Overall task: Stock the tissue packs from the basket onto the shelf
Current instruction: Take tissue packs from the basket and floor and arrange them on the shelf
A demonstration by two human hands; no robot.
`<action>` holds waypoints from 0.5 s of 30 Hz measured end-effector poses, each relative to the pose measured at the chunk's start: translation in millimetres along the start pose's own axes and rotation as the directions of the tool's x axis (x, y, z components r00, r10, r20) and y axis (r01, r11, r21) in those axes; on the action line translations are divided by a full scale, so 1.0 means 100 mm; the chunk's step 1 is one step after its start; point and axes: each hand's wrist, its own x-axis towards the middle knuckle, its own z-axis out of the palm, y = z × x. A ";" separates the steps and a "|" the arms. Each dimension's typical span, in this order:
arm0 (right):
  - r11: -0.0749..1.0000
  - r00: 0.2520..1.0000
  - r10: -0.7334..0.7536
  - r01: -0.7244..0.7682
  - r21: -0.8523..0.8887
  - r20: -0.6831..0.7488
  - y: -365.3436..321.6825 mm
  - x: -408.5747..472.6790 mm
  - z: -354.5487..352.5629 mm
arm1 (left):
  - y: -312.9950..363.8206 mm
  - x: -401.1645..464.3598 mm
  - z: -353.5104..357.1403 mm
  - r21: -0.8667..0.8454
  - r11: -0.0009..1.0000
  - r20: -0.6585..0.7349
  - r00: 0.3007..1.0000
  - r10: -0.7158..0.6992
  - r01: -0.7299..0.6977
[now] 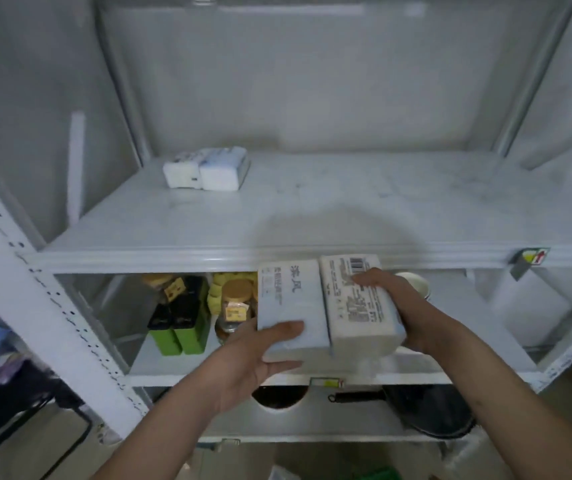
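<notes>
Two tissue packs (326,306) are pressed side by side between the left hand (260,355) at seven o'clock and the right hand (392,306) at three, likely for shelving together beside the stocked packs (206,172) at eleven on the shelf (381,209).
</notes>
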 end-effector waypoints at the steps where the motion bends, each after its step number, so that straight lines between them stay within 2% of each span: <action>1: 1.000 1.000 -0.021 0.021 -0.017 0.008 -0.12 0.00 0.08 | 0.11 -0.05 -0.01 -0.003 1.000 0.003 1.000 0.020 -0.020; 5: 0.996 0.996 -0.085 0.086 -0.030 0.023 -0.53 0.12 0.45 | 0.59 -0.17 -0.07 0.045 0.994 -0.024 0.995 0.101 -0.100; 10: 0.993 0.994 -0.102 0.104 -0.060 0.029 -0.87 0.48 0.92 | 1.12 -0.15 -0.39 0.060 0.990 -0.102 0.986 0.135 -0.130; 15: 0.992 0.990 -0.103 0.110 -0.061 0.100 -1.05 0.89 1.41 | 1.55 -0.08 -0.81 0.214 0.965 -0.231 0.952 0.198 -0.149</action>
